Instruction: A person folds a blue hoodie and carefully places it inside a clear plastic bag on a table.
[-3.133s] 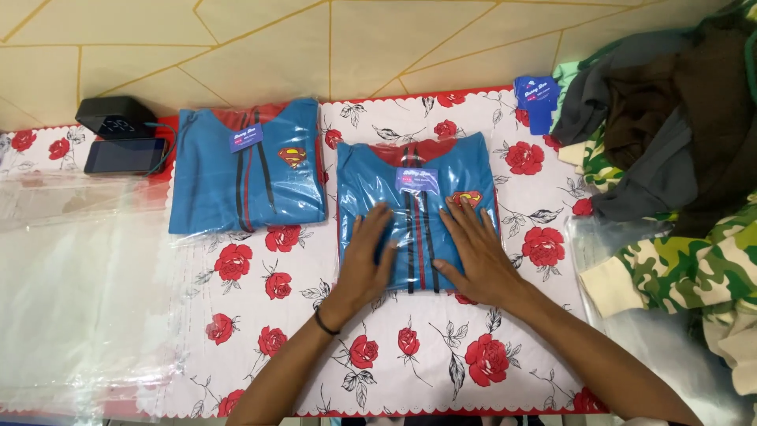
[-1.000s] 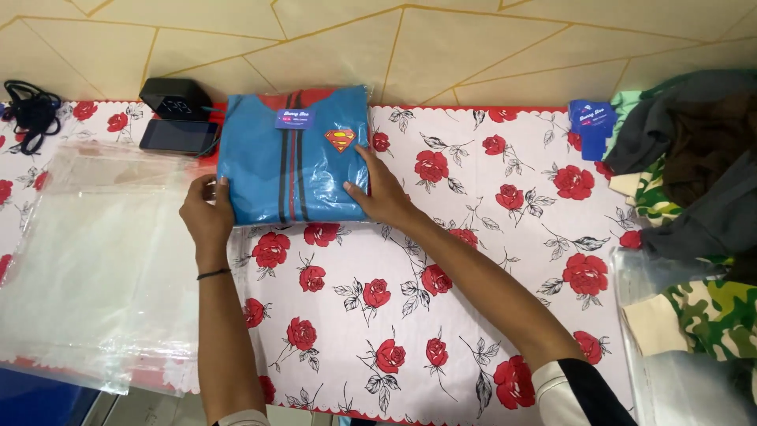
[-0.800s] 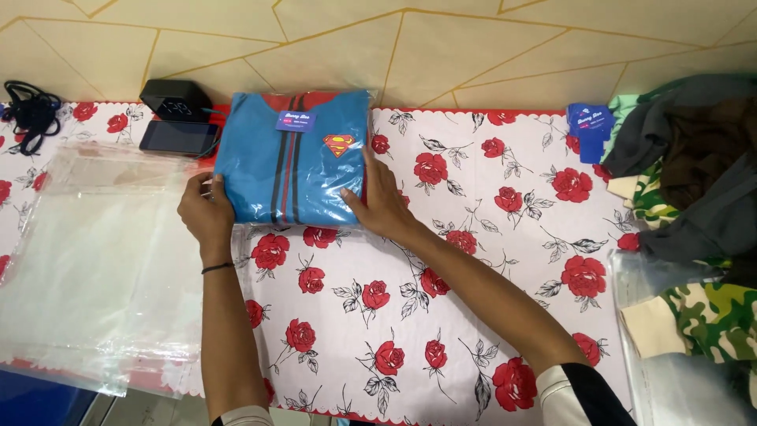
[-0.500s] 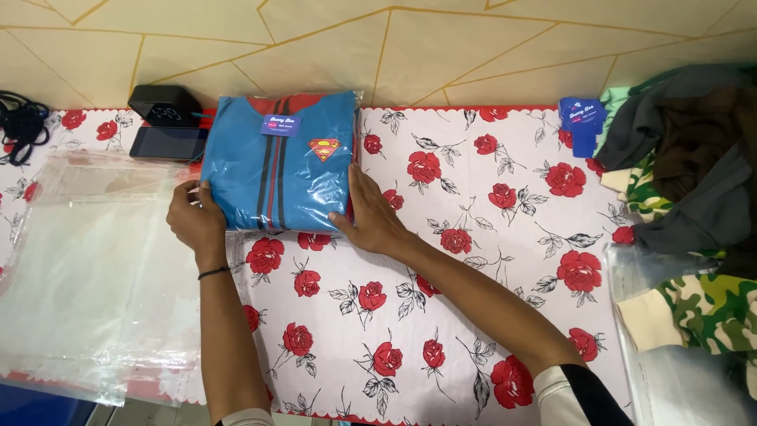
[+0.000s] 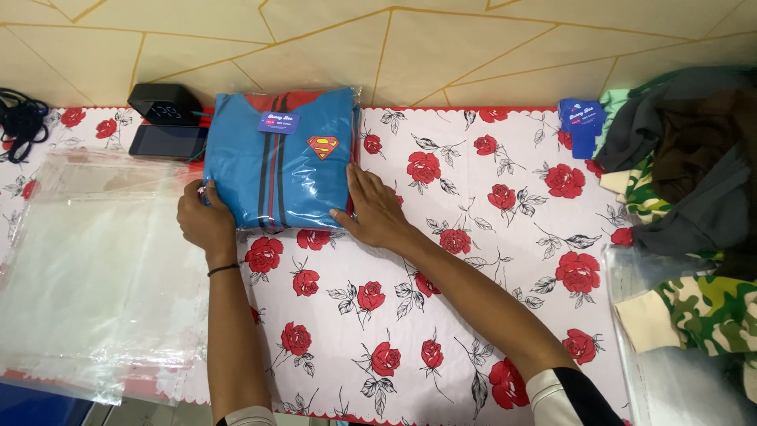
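**Both hands on bagged blue garment, table rear-left**

L hand: at garment's left edge, fingers curled onto the edge, thumb side up; grips pkg edge; thin dark band on wrist. R hand: flat, fingers together and extended, pressed vs. right edge of garment, palm on cloth below; nothing pinched.

Garment: folded blue top w/ dark and red centre stripes, chest emblem, small paper tag near collar; sealed in clear glossy bag; lies flat betw. the two hands, near the wall; looks stacked on a like pkg, red edge showing at right side, count cannot be confirmed.

Surroundings: tablecloth white w/ red roses, scalloped red border; clear poly bags piled just left of L hand, overhanging front edge; phone and black box touching/near garment's upper-left corner; black cord far left; blue tag bundle rear right, well apart from hands; heap of clothes far right, grey, brown, camo; another clear bag at front right under the camo items.
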